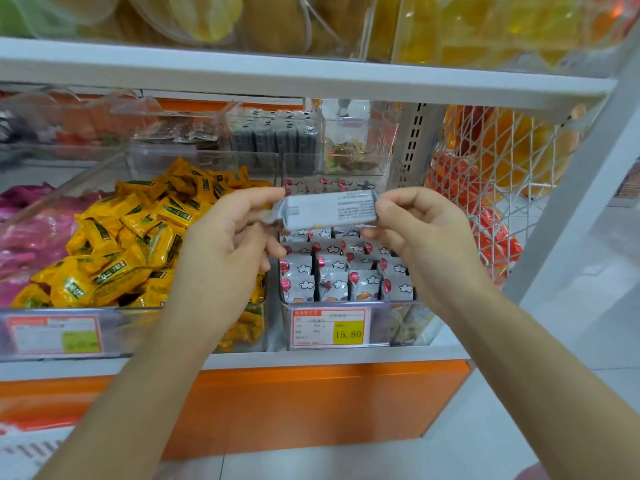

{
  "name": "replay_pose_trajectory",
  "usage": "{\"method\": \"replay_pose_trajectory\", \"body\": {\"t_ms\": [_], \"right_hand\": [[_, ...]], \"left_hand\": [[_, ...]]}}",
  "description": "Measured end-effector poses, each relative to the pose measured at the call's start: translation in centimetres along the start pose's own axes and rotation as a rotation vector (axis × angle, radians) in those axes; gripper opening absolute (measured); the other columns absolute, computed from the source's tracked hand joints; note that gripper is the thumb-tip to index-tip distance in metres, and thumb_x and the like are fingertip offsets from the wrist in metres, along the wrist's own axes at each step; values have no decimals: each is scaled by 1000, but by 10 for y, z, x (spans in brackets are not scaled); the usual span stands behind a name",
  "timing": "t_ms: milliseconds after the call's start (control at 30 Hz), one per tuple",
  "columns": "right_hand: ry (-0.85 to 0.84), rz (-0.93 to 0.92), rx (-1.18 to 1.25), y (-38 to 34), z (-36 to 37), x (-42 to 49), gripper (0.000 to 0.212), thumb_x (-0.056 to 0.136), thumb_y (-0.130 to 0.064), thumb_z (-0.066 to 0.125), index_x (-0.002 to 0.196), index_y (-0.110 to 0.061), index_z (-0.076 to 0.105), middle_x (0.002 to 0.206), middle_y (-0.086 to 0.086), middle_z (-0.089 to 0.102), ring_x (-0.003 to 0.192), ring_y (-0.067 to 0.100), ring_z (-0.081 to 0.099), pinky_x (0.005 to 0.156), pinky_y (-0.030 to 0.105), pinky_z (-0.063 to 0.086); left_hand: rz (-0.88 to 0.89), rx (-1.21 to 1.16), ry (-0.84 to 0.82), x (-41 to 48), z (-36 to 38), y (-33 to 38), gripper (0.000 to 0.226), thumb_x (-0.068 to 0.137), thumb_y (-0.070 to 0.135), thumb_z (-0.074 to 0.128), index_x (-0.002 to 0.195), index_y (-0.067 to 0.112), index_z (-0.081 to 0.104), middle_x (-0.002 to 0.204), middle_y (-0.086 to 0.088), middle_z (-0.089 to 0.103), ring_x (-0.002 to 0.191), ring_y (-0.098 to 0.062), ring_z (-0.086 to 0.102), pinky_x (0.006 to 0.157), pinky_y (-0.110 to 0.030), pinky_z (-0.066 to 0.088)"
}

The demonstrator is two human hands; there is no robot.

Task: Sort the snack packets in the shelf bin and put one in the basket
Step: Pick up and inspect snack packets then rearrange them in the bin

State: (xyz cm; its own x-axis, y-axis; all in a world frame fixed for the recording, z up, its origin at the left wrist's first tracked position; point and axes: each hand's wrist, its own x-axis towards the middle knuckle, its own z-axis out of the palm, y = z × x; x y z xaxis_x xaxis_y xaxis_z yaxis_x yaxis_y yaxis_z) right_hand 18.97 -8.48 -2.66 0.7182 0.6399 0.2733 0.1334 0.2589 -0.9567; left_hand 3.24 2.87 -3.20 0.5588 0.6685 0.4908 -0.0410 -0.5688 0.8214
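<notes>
Left hand (228, 244) pinched the left end of the held packet (332, 209), right hand (426, 233) pinched the right end. Both hands were gripping, neither free. The packet was printed back up, roughly level, long axis running left-right between the hands, equally near both. It hung just above the shelf bin (401, 323), over the upright rows of stocked packets (346, 282). Yellow packets (138, 237) filled the bin to the left. A wire rack (491, 174) stood right, nearer the right hand. Couldn't tell which basket was the target. My guess: one hand releases and the other carries.
</notes>
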Motion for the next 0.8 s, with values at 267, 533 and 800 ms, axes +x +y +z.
{"method": "replay_pose_trajectory", "body": {"t_ms": [267,533,800], "right_hand": [[-53,-157,-251,-1,6,-6,34,86,2,58,97,-28,67,103,-6,68,92,9,67,79,18,53],[-39,-195,-344,-2,7,-7,15,84,-13,67,94,-23,70,94,-10,69,91,9,66,86,32,54],[-16,-262,-407,1,9,-8,17,85,-12,64,73,-23,67,66,-25,62,65,-7,55,63,8,42]], "left_hand": [[-34,-1,40,-2,-1,2,29,88,19,57,113,35,58,83,13,62,61,5,56,50,-5,39],[-31,50,-11,-1,-3,0,32,84,16,63,111,33,60,89,9,61,76,-5,59,65,-9,47],[27,107,-56,-2,-2,-1,29,81,20,66,100,42,60,97,-2,62,84,-28,61,76,-42,55]]}}
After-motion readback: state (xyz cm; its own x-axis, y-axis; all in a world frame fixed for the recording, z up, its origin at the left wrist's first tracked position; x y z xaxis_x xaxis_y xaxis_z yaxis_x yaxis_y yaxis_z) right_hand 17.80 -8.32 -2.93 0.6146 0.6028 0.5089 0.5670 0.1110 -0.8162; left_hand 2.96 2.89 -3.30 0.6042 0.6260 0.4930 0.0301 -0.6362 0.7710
